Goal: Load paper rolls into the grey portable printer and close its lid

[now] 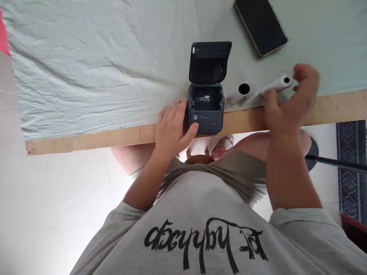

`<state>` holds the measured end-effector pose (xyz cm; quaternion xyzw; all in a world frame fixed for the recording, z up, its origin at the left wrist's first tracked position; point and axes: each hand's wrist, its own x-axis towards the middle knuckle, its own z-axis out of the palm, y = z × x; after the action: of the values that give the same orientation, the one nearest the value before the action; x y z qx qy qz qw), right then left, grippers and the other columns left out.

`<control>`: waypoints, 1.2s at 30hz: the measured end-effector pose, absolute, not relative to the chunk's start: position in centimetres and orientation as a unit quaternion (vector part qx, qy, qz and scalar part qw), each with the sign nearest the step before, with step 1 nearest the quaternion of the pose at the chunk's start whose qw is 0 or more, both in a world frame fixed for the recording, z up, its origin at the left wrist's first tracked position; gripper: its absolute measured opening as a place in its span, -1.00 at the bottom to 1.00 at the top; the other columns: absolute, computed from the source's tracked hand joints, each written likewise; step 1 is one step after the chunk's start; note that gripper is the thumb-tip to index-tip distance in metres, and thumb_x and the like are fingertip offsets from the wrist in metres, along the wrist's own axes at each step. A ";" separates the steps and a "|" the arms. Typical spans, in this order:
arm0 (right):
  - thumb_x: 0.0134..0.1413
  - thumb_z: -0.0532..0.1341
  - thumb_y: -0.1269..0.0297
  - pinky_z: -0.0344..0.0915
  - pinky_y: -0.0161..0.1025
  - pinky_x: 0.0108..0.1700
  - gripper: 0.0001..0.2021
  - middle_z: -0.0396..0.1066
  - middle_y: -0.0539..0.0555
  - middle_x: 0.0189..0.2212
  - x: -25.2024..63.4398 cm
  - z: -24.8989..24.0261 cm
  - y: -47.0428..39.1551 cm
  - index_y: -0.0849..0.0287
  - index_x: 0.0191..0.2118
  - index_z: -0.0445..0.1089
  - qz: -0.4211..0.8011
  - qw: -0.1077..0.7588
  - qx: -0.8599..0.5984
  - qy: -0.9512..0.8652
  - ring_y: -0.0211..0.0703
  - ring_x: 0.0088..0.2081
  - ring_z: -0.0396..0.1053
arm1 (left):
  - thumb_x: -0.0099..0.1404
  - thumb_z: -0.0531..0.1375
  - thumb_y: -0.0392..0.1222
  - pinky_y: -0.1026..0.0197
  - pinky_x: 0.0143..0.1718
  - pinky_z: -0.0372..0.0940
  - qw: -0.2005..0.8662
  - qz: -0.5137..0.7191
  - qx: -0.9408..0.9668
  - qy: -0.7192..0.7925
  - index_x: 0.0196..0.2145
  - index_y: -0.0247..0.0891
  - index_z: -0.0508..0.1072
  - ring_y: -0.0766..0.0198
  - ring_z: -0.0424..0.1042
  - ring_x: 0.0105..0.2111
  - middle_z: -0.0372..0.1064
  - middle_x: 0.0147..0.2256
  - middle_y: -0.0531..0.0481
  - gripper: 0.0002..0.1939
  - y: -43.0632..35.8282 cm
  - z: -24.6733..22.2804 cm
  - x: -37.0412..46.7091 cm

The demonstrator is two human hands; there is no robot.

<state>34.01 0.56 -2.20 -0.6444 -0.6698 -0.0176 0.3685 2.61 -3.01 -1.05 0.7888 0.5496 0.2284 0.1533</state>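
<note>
A dark blue-grey label printer (205, 120) sits at the near edge of the cloth-covered table, its black lid (208, 63) raised and its paper bay exposed. My left hand (172, 128) grips the printer's left side, with the thumb on its front corner and the fingers along its flank. To the right lie two white paper rolls with dark cores. The nearer one to the printer is a white roll (253, 91) with a loose end. My right hand (289, 101) closes round the other, a thinner white roll (273, 86), thumb on its near side and bent fingers by its far end.
Above the rolls lies a black phone-like device (260, 26) with a dark screen. Pale green cloth (100, 68) covers the table, wrinkled on the left. A bare wooden strip (86, 139) forms the front edge, close over my knees.
</note>
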 end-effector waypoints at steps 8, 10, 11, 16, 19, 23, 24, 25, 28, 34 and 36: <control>0.02 0.26 0.36 0.32 0.15 0.16 -0.53 0.29 0.20 0.04 27.4 0.2 0.0 0.09 0.10 0.30 0.017 0.356 -0.554 -0.753 0.07 0.10 0.33 | 0.43 -0.12 0.29 -0.09 0.19 0.15 0.145 0.227 0.789 0.552 0.28 -0.40 0.22 -0.14 0.32 0.22 0.36 0.19 -0.36 -0.23 -2.9 -1.2 2.5; 0.04 0.26 0.34 0.26 0.20 0.22 -0.57 0.24 0.22 0.06 26.5 -0.3 0.3 0.08 0.08 0.34 0.062 0.343 -0.583 -0.734 0.10 0.13 0.29 | 0.43 -0.11 0.27 -0.09 0.19 0.16 0.146 0.225 0.794 0.546 0.28 -0.42 0.23 -0.13 0.33 0.21 0.36 0.18 -0.37 -0.24 -2.9 -1.2 2.4; 0.06 0.26 0.32 0.23 0.22 0.23 -0.60 0.23 0.22 0.05 26.3 -0.6 0.5 0.07 0.07 0.36 0.083 0.342 -0.596 -0.722 0.11 0.13 0.28 | 0.43 -0.11 0.26 -0.09 0.20 0.16 0.146 0.225 0.796 0.543 0.28 -0.44 0.23 -0.13 0.33 0.21 0.36 0.19 -0.37 -0.24 -2.9 -1.2 2.4; 0.14 0.27 0.21 0.26 0.24 0.16 -0.68 0.30 0.15 -0.16 26.8 -1.8 0.6 -0.03 0.03 0.40 0.126 0.350 -0.626 -0.686 0.08 -0.04 0.34 | 0.42 -0.10 0.26 -0.08 0.20 0.16 0.139 0.231 0.796 0.542 0.26 -0.49 0.26 -0.13 0.34 0.21 0.38 0.17 -0.39 -0.22 -3.0 -1.0 2.5; 0.08 0.29 0.29 0.35 0.17 0.09 -0.60 0.38 0.12 -0.15 26.9 -1.9 0.4 -0.05 0.07 0.36 0.111 0.369 -0.607 -0.695 0.04 -0.08 0.37 | 0.42 -0.09 0.26 -0.08 0.19 0.17 0.138 0.237 0.793 0.544 0.25 -0.51 0.27 -0.13 0.35 0.20 0.38 0.16 -0.40 -0.22 -3.0 -1.1 2.6; -0.07 0.27 0.40 0.46 0.05 -0.09 -0.40 0.44 0.07 -0.11 26.9 -2.3 0.1 0.00 0.16 0.24 0.133 0.410 -0.592 -0.681 -0.04 -0.18 0.45 | 0.43 -0.09 0.24 -0.08 0.18 0.18 0.134 0.242 0.795 0.540 0.25 -0.54 0.28 -0.13 0.35 0.20 0.39 0.15 -0.41 -0.22 -2.9 -1.1 2.6; -0.08 0.27 0.40 0.47 0.00 -0.15 -0.42 0.45 0.05 -0.13 26.9 -2.5 0.1 0.00 0.13 0.26 0.138 0.418 -0.598 -0.670 -0.08 -0.24 0.45 | 0.43 -0.09 0.24 -0.08 0.18 0.18 0.133 0.242 0.795 0.540 0.25 -0.54 0.28 -0.14 0.35 0.20 0.39 0.15 -0.41 -0.22 -2.9 -1.1 2.6; -0.08 0.27 0.40 0.46 -0.04 -0.21 -0.46 0.46 0.04 -0.17 26.9 -2.6 0.1 0.00 0.09 0.29 0.137 0.422 -0.606 -0.661 -0.11 -0.29 0.44 | 0.43 -0.08 0.24 -0.09 0.18 0.18 0.134 0.241 0.795 0.541 0.25 -0.54 0.28 -0.13 0.35 0.20 0.39 0.15 -0.41 -0.22 -3.0 -1.1 2.6; -0.09 0.27 0.40 0.44 -0.09 -0.27 -0.59 0.48 0.03 -0.26 27.1 -2.6 0.0 0.00 -0.03 0.39 0.126 0.420 -0.611 -0.659 -0.13 -0.34 0.43 | 0.42 -0.06 0.23 -0.09 0.19 0.18 0.138 0.232 0.793 0.546 0.26 -0.49 0.26 -0.12 0.34 0.20 0.38 0.17 -0.38 -0.24 -3.0 -1.0 2.6; -0.02 0.19 0.43 0.47 -0.07 -0.17 -0.58 0.54 0.05 -0.20 26.4 -1.7 -0.1 0.02 0.01 0.46 0.166 0.442 -0.566 -0.676 -0.08 -0.22 0.49 | 0.42 -0.05 0.22 -0.09 0.19 0.18 0.134 0.233 0.792 0.547 0.26 -0.50 0.27 -0.13 0.35 0.20 0.38 0.17 -0.39 -0.25 -3.0 -1.1 2.6; -0.01 0.21 0.41 0.46 -0.12 -0.26 -0.58 0.54 0.05 -0.22 25.8 -1.5 -0.5 0.03 0.03 0.44 0.211 0.456 -0.559 -0.660 -0.12 -0.28 0.49 | 0.42 -0.05 0.22 -0.09 0.19 0.18 0.136 0.233 0.792 0.547 0.26 -0.53 0.26 -0.14 0.35 0.20 0.38 0.17 -0.40 -0.24 -3.0 -1.0 2.6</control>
<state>25.82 -0.45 -1.55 -0.5589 -0.6600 0.2105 0.4557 2.60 -3.01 -1.05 0.7925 0.5468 0.2332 0.1364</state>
